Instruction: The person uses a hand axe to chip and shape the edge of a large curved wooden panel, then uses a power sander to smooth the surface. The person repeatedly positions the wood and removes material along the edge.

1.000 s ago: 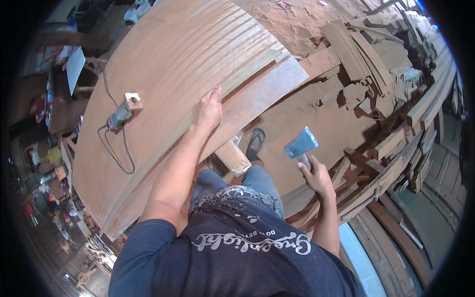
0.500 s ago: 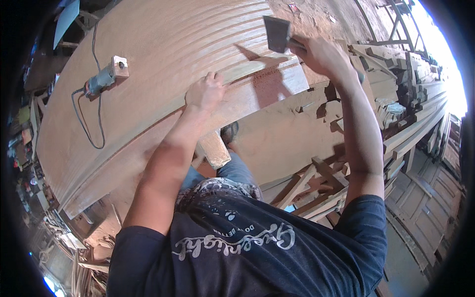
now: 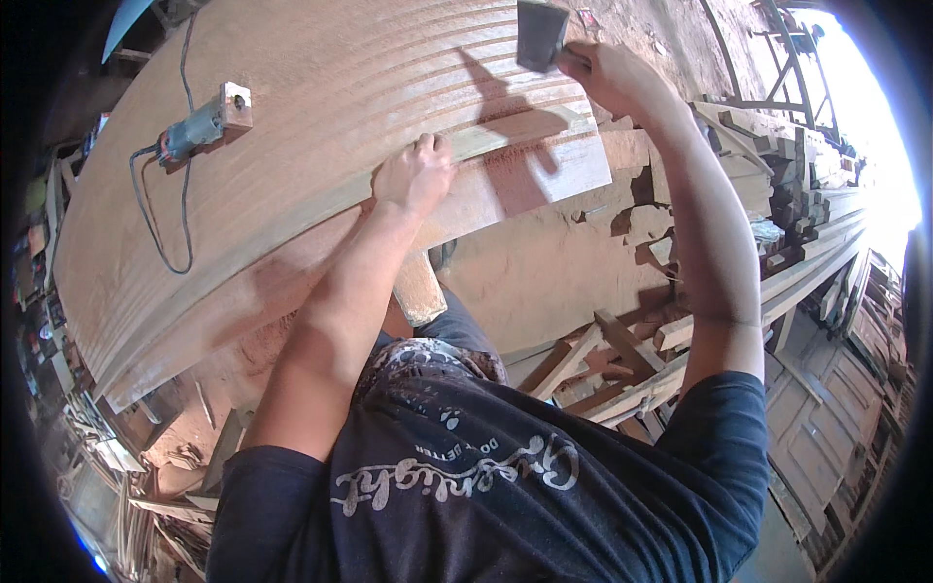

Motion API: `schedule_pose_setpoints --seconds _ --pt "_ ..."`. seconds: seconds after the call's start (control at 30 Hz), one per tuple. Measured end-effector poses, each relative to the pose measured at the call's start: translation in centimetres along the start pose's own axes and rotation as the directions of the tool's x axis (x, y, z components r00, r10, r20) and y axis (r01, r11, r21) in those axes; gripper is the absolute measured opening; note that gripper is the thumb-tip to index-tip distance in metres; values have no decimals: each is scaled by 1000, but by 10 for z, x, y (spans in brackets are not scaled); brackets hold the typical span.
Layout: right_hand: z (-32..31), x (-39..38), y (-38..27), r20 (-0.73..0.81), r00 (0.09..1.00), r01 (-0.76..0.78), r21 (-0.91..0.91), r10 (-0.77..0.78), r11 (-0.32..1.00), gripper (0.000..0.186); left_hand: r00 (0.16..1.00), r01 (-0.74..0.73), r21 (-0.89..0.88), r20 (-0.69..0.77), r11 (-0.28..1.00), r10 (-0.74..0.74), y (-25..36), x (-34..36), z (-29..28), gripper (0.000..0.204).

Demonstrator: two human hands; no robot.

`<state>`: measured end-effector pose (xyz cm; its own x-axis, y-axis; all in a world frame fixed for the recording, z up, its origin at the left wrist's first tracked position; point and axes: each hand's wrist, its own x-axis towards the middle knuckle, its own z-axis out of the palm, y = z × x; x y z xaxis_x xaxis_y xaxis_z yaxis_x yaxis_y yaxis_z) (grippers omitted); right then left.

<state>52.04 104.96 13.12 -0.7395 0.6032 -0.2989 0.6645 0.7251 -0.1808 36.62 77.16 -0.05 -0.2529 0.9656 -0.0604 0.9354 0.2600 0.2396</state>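
Note:
My left hand (image 3: pixel 415 175) is closed over a long, pale wooden strip (image 3: pixel 476 143) along the near edge of a broad wooden panel (image 3: pixel 301 126). Raised at the upper right, my right hand (image 3: pixel 614 80) grips a short-handled tool (image 3: pixel 541 37) with a dark, squarish head; the frame does not settle its exact kind. The tool is held above the panel's right end, apart from the wood, and shadows of hand and tool fall across the strip. Parallel grooves or strips line the panel's far right part.
A corded power tool (image 3: pixel 199 133) lies on the panel at left, its cable looping beside it. A wooden block end (image 3: pixel 420 291) juts out below the panel near my legs. Stacked boards (image 3: pixel 816 248) and loose offcuts (image 3: pixel 622 345) crowd the right side. Reddish sawdust covers many surfaces.
My right hand and its tool have risen slightly toward the top. My left hand sits a little further right on the strip. The whole view has shifted a bit.

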Motion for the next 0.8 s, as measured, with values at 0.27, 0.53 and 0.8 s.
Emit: schedule_pose_setpoints --seconds 0.27,0.53,0.8 --pt "17 1 20 344 937 -8 -147 58 989 40 981 -79 24 -178 997 82 -3 -3 19 26" --pt "64 55 64 0 1000 16 130 -16 991 49 996 13 2 87 1000 -13 10 7 -9 34" --pt "81 -43 -89 107 860 480 166 -500 861 47 977 100 -178 206 979 -63 -22 15 -30 49"
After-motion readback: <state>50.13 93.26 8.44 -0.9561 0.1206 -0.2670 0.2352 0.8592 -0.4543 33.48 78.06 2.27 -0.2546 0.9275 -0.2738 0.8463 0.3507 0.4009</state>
